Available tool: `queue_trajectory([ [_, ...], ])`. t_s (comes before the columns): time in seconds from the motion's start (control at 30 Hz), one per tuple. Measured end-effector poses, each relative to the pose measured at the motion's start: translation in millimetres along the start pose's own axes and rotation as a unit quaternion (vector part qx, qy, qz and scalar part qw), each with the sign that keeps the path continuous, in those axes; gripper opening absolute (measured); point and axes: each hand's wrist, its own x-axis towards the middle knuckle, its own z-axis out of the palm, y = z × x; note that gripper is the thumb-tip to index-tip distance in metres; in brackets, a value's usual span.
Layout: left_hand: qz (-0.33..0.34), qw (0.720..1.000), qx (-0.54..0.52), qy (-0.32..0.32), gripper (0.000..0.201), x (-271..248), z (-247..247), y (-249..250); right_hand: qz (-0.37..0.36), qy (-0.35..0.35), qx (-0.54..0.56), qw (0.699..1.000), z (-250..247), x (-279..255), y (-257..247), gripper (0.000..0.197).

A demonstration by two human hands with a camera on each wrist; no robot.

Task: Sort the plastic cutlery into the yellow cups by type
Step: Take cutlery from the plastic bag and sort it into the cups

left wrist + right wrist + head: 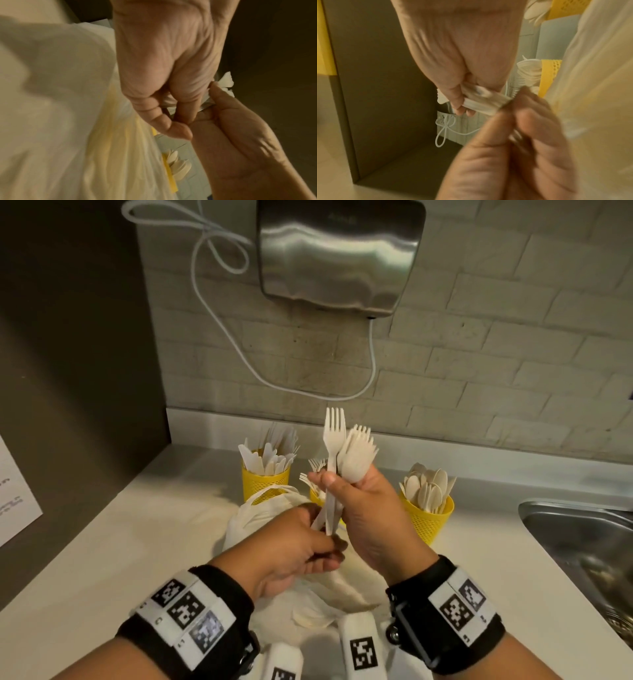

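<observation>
The right hand (371,508) grips a bunch of white plastic forks (346,446) upright above the pale desk (144,529), while the left hand (291,549) pinches their handle ends from below, over a crumpled white plastic bag (260,515), with three yellow mesh cups (428,518) of cutlery behind.

Both hands are bare, no gloves or sleeves. Each forearm wears a wide black strap (219,587) with white blocks (186,616) carrying black-and-white square markers, some kind of tracking tags. There's a small metal screw (394,633) on the right strap's inner edge.
</observation>
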Motion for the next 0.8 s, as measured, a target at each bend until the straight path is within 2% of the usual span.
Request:
queue_trajectory([
  [0.03, 0.009, 1.0, -0.012, -0.013, 0.034, 0.7, 0.7, 4.7, -0.003, -0.006, 0.001, 1.0, -0.6, 3.1, -3.7, 0.024],
  [0.1, 0.025, 0.999, -0.027, -0.009, 0.045, 4.6, -4.0, 5.4, -0.041, 0.03, 0.02, 0.998, -4.9, 14.5, -12.0, 0.027],
  [0.13, 0.043, 0.999, 0.025, 0.017, 0.047, 8.6, -9.5, 0.6, -0.07, 0.066, 0.031, 0.995, -8.7, 22.8, -14.6, 0.031],
  [0.17, 0.067, 0.987, 0.134, 0.056, 0.044, 12.6, -17.2, -5.4, -0.096, 0.105, 0.03, 0.989, -12.2, 30.3, -16.0, 0.035],
  [0.2, 0.085, 0.956, 0.267, 0.089, 0.035, 14.2, -26.0, -10.7, -0.118, 0.142, 0.013, 0.983, -15.0, 37.4, -15.4, 0.037],
  [0.23, 0.087, 0.913, 0.384, 0.107, 0.027, 14.2, -35.3, -16.5, -0.13, 0.173, -0.014, 0.976, -17.1, 43.9, -9.9, 0.038],
  [0.27, 0.074, 0.875, 0.468, 0.104, 0.021, 13.6, -43.3, -22.4, -0.138, 0.191, -0.042, 0.971, -18.6, 48.2, -2.7, 0.037],
  [0.3, 0.058, 0.845, 0.523, 0.09, 0.019, 12.9, -51.2, -29.8, -0.143, 0.2, -0.067, 0.967, -19.5, 50.9, 7.1, 0.035],
  [0.37, 0.011, 0.812, 0.581, 0.057, 0.029, 8.0, -62.3, -42.6, -0.138, 0.216, -0.109, 0.96, -18.4, 53.7, 28.0, 0.029],
  [0.47, -0.048, 0.801, 0.597, 0.024, 0.055, -2.7, -70.7, -50.7, -0.113, 0.23, -0.172, 0.951, -16.3, 56.2, 54.4, 0.038],
  [0.53, -0.06, 0.798, 0.599, 0.015, 0.066, -11.1, -74.5, -51.1, -0.096, 0.211, -0.191, 0.954, -15.3, 57.9, 61.6, 0.058],
  [0.6, -0.066, 0.798, 0.599, 0.002, 0.074, -19.5, -78.8, -51.2, -0.083, 0.185, -0.188, 0.961, -15.0, 57.7, 60.5, 0.088],
  [0.7, -0.083, 0.801, 0.592, -0.021, 0.078, -28.7, -82.2, -51.3, -0.143, 0.193, -0.235, 0.942, -16.7, 55.5, 51.5, 0.109],
  [0.8, -0.083, 0.804, 0.588, -0.023, 0.07, -36.8, -80.0, -50.4, -0.235, 0.15, -0.35, 0.894, -20.3, 56.0, 44.0, 0.105],
])
